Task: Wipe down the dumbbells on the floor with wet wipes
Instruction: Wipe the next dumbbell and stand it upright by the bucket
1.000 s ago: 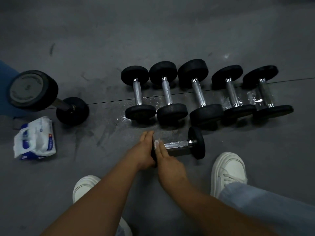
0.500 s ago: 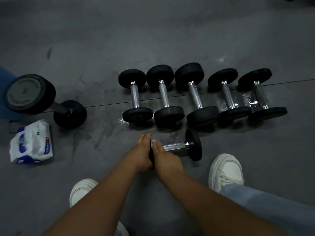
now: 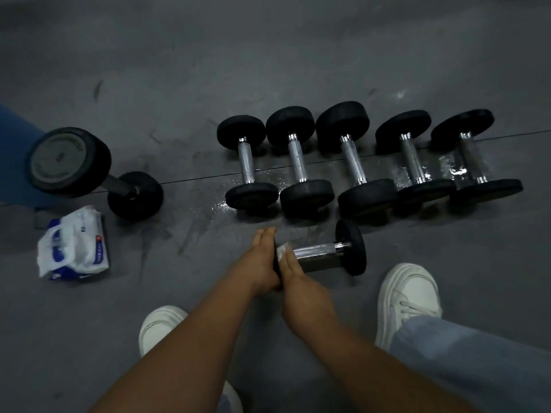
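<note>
Two hands sandwich the left end of the near dumbbell (image 3: 322,255): my left hand (image 3: 262,263), fingers straight, braces the outer face, probably against rolling; my right hand (image 3: 301,289), fingers flat, presses a wipe (image 3: 281,251) to the inner face. The dumbbell lies on the floor (image 3: 447,263), just before the row (image 3: 353,162).

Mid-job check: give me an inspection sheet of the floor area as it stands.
Surface: grey floor, wet patches by the row of five dumbbells.
Job's things: near dumbbell lying crosswise; white wipe at its handle end; wet wipes pack left; large dumbbell beside it.
Clutter: nothing seen.
Hands: left hand flat on the near dumbbell's left head; right hand presses the wipe.
Cables: nothing seen.
Surroundings: blue object at left edge; white shoes.
</note>
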`<state>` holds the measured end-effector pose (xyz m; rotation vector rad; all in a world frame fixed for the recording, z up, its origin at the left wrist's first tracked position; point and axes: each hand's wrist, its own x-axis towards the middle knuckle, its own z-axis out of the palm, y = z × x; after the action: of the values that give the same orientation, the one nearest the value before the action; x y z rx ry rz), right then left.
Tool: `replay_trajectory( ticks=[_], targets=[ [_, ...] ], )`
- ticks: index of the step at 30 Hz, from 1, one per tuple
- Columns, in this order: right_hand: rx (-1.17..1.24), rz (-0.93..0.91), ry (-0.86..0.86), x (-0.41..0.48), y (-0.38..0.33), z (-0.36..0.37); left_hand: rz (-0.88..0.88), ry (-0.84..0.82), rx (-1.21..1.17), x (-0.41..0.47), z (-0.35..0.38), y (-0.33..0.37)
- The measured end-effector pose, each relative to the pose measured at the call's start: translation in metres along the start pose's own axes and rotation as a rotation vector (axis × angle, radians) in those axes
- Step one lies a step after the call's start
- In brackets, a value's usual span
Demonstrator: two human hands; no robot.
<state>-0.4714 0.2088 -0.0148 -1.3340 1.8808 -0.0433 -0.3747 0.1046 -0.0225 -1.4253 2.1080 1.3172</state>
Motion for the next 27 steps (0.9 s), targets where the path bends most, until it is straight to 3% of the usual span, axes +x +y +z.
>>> replay_trajectory(
  ticks=[4, 8, 12, 17, 21, 23, 25, 27],
  targets=[
    [-0.005, 0.054, 0.02, 0.025, -0.004, -0.013, 0.007, -0.016, 0.01, -0.001, 0.002, -0.001],
    [-0.094, -0.049, -0.003, -0.004, 0.003, 0.001, 0.009, 0.003, 0.006, 0.0, 0.004, -0.004],
    [-0.151, 0.021, 0.026, 0.032, -0.004, -0.014, -0.001, -0.003, 0.023, 0.0, 0.004, -0.002],
    [-0.147, -0.097, 0.005, 0.001, 0.006, -0.011, -0.005, -0.013, 0.03, 0.003, 0.002, -0.004],
    [-0.192, -0.104, 0.123, 0.041, 0.005, -0.03, 0.001, -0.008, 0.027, 0.004, 0.004, -0.005],
    [-0.014, -0.144, 0.188, 0.034, 0.014, -0.024, 0.008, -0.008, 0.022, 0.005, 0.004, -0.006],
    [0.392, -0.121, 0.32, 0.001, 0.015, 0.001, 0.024, 0.001, 0.009, 0.006, 0.001, -0.004],
    [0.939, 0.16, 0.364, -0.019, -0.001, 0.023, 0.023, 0.006, 0.012, 0.004, -0.002, -0.002]
  ],
)
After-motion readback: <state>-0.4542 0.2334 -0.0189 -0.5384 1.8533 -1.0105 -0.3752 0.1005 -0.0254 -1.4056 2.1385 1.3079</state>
